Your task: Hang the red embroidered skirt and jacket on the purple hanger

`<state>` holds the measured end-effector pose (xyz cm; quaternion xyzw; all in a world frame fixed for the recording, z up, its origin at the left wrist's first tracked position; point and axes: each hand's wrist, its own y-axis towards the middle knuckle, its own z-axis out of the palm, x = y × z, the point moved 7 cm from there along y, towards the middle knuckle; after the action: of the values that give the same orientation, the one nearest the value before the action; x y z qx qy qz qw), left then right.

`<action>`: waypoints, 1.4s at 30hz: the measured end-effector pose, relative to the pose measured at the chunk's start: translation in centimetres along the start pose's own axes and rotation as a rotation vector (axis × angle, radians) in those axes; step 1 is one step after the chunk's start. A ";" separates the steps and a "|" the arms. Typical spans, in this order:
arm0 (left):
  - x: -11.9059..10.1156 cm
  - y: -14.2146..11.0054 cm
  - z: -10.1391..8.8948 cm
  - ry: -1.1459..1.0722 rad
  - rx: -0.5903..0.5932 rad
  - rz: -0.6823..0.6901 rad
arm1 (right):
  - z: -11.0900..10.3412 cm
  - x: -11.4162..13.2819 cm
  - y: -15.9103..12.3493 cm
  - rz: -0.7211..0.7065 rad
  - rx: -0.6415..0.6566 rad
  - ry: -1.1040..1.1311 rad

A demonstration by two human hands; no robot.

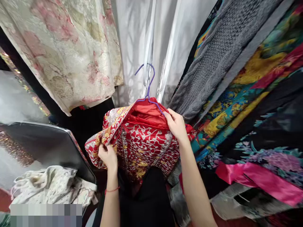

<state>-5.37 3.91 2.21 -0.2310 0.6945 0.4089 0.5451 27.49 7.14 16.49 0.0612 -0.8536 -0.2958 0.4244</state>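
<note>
A red garment with silver and gold embroidery hangs on a purple hanger in front of me. My left hand pinches the garment's left front edge, a red string around its wrist. Over on the other side, my right hand grips the garment's right shoulder, just below the hanger's arm. The red lining shows inside the neck opening. The hanger's hook points up, in front of clear plastic covers.
A pale floral garment hangs at upper left. Grey knit and colourful floral clothes hang close on the right. Clear plastic garment covers hang behind. A dark tray-like surface with a crumpled white cloth is at lower left.
</note>
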 end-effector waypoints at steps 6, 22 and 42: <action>0.5 -5.4 -1.9 0.037 0.506 0.089 | -0.4 0.1 0.1 0.003 -0.016 -0.020; -2.8 -1.1 -4.7 0.305 0.184 0.299 | -0.5 0.7 -0.4 0.026 -0.047 -0.052; -13.5 11.8 -1.1 0.514 0.110 0.695 | -1.8 0.2 0.7 -0.045 0.300 0.074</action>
<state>-11.03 7.90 18.79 -0.0485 0.8649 0.4596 0.1958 28.83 6.81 17.83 0.1537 -0.8705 -0.1717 0.4349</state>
